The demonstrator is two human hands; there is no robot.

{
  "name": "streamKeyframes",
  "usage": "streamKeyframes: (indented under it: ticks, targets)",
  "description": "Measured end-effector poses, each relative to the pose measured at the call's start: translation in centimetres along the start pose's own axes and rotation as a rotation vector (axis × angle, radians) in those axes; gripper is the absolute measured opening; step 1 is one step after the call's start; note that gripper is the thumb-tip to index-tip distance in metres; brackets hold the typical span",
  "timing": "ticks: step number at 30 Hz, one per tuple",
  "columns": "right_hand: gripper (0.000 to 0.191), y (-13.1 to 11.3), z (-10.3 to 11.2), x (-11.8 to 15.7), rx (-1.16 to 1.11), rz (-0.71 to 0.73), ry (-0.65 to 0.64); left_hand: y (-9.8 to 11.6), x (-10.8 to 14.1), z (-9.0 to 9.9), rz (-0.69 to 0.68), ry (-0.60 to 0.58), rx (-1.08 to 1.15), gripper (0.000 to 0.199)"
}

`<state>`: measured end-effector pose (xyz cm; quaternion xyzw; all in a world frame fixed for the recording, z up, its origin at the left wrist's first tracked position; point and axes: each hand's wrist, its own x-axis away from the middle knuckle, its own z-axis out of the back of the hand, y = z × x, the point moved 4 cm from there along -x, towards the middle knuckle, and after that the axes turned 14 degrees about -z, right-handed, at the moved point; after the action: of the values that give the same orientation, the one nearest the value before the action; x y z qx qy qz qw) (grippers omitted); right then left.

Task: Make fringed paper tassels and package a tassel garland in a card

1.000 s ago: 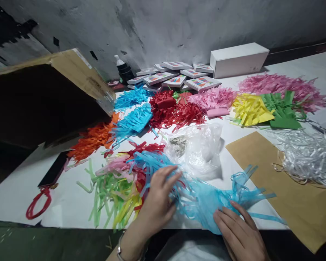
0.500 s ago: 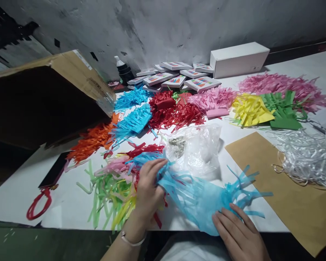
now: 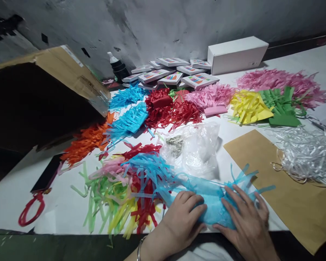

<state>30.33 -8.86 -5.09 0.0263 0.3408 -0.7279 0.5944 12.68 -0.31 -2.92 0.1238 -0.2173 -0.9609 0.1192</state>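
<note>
Fringed blue tissue paper [image 3: 212, 203] lies at the table's front edge, its cut strips spreading left and right from an uncut middle. My left hand [image 3: 183, 217] rests on the left part of that middle with its fingers bent together over the paper. On the right part lies my right hand [image 3: 244, 217], fingers spread and thumb pointing left. Left of my hands is a loose pile of blue strips [image 3: 152, 168], with red strips [image 3: 143, 203], yellow strips [image 3: 122, 214] and green strips [image 3: 95, 203] under and beside it.
Behind my hands sits a clear plastic bag [image 3: 201, 152]. A brown paper sheet [image 3: 285, 185] and white string [image 3: 309, 152] lie right. Coloured tassel bundles, flat boxes [image 3: 174, 78] and a white box [image 3: 236, 56] stand farther back. A cardboard box [image 3: 70, 72] and phone [image 3: 46, 174] are left.
My left hand has left the strip pile and moved right onto the blue paper's middle. My right hand has shifted slightly up with its fingers more spread. The camera view has shifted a little.
</note>
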Motion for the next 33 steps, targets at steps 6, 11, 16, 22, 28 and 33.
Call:
streamKeyframes:
  ticks: [6,11,16,22,28,33]
  targets:
    - [0.045,3.5,4.7,0.0,0.338,0.027,0.241,0.1,0.0,0.7,0.008,-0.041,0.047,0.046]
    - [0.025,-2.9,2.2,-0.4,0.015,0.388,-0.021,0.4,-0.4,-0.8,-0.036,0.074,-0.063,0.031]
    - [0.037,-3.9,-0.3,0.0,-0.128,0.342,-0.069,0.4,0.5,-1.2,-0.075,0.11,-0.108,0.015]
    - [0.035,-1.8,0.2,0.0,-0.211,0.25,-0.173,0.3,1.2,0.0,-0.07,0.083,-0.022,0.016]
    - [0.019,-0.8,-1.2,-0.4,-0.095,-0.02,-0.111,-2.0,-0.6,-0.5,0.192,0.067,-0.049,0.012]
    - [0.02,-0.7,-1.8,-0.6,0.037,-0.174,-0.101,-3.4,-2.6,-0.9,0.318,-0.1,-0.097,0.006]
